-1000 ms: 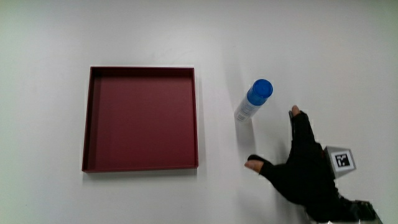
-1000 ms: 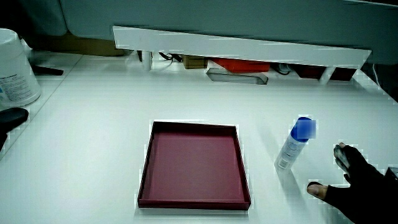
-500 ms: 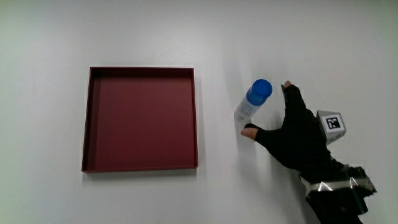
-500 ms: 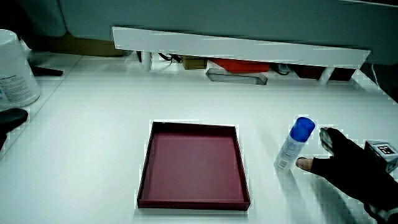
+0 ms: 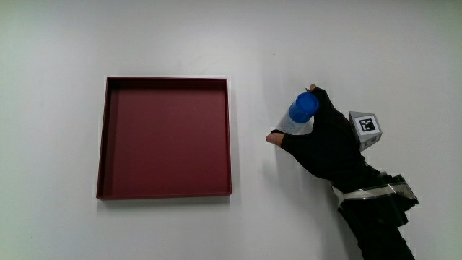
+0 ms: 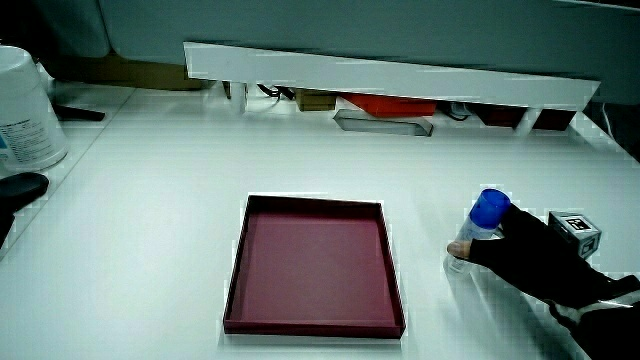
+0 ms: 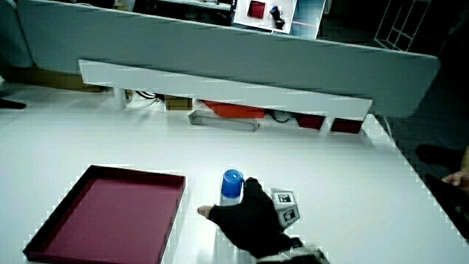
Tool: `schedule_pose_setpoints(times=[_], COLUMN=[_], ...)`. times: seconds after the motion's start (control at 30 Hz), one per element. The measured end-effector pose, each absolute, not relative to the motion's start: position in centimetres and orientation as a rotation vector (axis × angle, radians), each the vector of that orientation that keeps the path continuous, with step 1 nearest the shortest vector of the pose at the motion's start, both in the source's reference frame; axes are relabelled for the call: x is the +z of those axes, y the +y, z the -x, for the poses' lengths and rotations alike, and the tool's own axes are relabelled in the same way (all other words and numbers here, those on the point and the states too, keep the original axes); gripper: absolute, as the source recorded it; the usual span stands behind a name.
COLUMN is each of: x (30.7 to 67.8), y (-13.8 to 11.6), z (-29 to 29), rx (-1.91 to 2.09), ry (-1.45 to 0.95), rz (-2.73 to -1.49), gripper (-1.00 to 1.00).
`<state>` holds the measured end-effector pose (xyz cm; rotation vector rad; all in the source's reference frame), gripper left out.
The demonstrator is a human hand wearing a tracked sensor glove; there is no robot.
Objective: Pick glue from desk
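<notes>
Beside the red tray (image 5: pixel 164 137) (image 6: pixel 312 265) (image 7: pixel 102 220), the glue bottle (image 5: pixel 299 115) (image 6: pixel 481 222) (image 7: pixel 230 188) stands upright on the white table (image 5: pixel 216 36). Around its body closes the hand (image 5: pixel 325 141) (image 6: pixel 530 255) (image 7: pixel 249 213), thumb toward the tray, with the blue cap showing above the glove.

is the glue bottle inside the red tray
No, the glue bottle stands on the bare table beside the red tray, with the hand wrapped around it.

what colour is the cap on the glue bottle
Blue. The cap tops the pale glue bottle that the hand grips; clearest in the main view.
</notes>
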<state>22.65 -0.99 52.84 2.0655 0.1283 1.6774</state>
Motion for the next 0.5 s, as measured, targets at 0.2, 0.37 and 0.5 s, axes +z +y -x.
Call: schedule_pose_setpoints(times=[0.2,0.37,0.5], x=[53.15,53.38,53.43], y=[-0.96,-0.93,-0.90], z=[-22.93,-23.13,-23.13], rx=[1.755,1.771,1.755], ry=[0.138,0.143,0.143], rz=[-2.066,-2.083,-2.122], gripper=[0.44,0.72,0.94])
